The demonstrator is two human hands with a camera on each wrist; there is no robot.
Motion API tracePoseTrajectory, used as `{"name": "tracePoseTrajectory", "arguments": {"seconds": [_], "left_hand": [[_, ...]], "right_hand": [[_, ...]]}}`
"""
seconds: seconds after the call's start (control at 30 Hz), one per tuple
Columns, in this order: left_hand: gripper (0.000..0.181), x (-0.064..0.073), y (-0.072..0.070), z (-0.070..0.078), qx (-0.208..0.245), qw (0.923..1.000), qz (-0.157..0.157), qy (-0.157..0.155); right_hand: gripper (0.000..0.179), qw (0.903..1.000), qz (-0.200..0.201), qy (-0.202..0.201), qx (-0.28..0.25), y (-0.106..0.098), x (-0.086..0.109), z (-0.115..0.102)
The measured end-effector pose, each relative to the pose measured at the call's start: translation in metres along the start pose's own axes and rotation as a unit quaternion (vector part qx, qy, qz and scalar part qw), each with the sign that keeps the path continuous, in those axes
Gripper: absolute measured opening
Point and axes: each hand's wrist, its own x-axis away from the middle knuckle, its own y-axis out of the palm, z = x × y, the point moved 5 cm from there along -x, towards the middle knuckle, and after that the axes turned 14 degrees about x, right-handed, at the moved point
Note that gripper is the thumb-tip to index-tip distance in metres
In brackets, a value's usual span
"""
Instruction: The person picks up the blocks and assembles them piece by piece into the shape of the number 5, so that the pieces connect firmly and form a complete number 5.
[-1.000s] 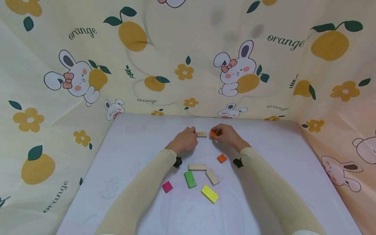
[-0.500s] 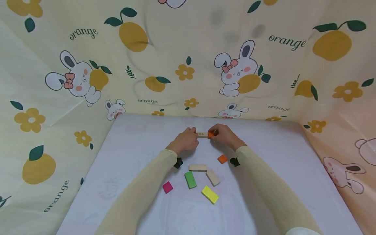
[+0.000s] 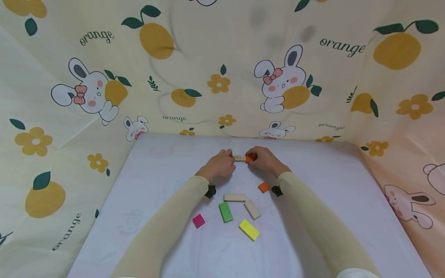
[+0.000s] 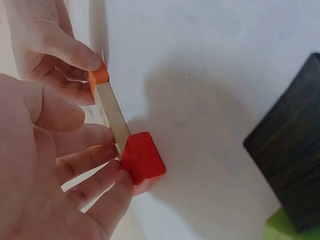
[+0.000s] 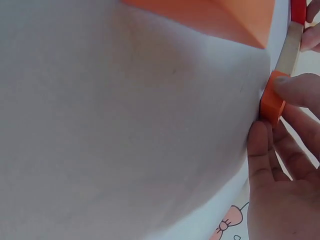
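Note:
My left hand (image 3: 219, 165) reaches to the left end of a row of small blocks at the back of the table. Its extended fingers touch a red block (image 4: 143, 159) and the end of a plain wooden block (image 4: 114, 111); its thumb stays off them in the left wrist view. My right hand (image 3: 267, 160) pinches an orange block (image 5: 273, 97) between thumb and fingers at the row's right end. The orange block meets the wooden block end to end. In the head view the left hand hides the red block.
Nearer on the white table (image 3: 306, 166) lie another orange block (image 3: 263, 187), two plain wooden blocks (image 3: 234, 198), a green block (image 3: 226, 212), a yellow block (image 3: 249, 230) and a magenta block (image 3: 199, 221). A dark block (image 4: 290, 145) looms close in the left wrist view. Patterned cloth (image 3: 194, 77) surrounds the table.
My right hand has moved left with the orange block, closing the gap to the wooden block. The left hand has stayed nearly in place.

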Motion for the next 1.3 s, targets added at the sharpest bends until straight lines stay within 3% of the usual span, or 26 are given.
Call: {"name": "tracePoseTrajectory", "arguments": {"seconds": [0.67, 0.9, 1.0, 1.17, 1.3], "left_hand": [[0.046, -0.002, 0.0, -0.001, 0.037, 0.9991, -0.003, 0.019], [0.042, -0.009, -0.003, -0.01, 0.069, 0.9966, 0.041, 0.015], [0.04, -0.012, -0.003, -0.013, 0.089, 0.9949, 0.045, 0.016], [0.045, -0.011, -0.009, -0.015, 0.135, 0.9887, 0.064, 0.019], [0.047, -0.005, -0.022, -0.02, 0.203, 0.9745, 0.094, 0.013]], "right_hand": [[0.039, 0.9999, -0.007, -0.012, 0.002, 0.004, -0.001, 0.001], [0.049, 0.9993, 0.0, -0.032, -0.017, -0.002, -0.003, -0.001], [0.052, 0.9994, -0.004, -0.027, -0.02, -0.001, -0.002, 0.0], [0.054, 0.9995, -0.008, -0.019, -0.025, 0.0, 0.001, 0.002], [0.053, 0.9994, -0.006, -0.016, -0.031, 0.0, 0.002, 0.005]]}}
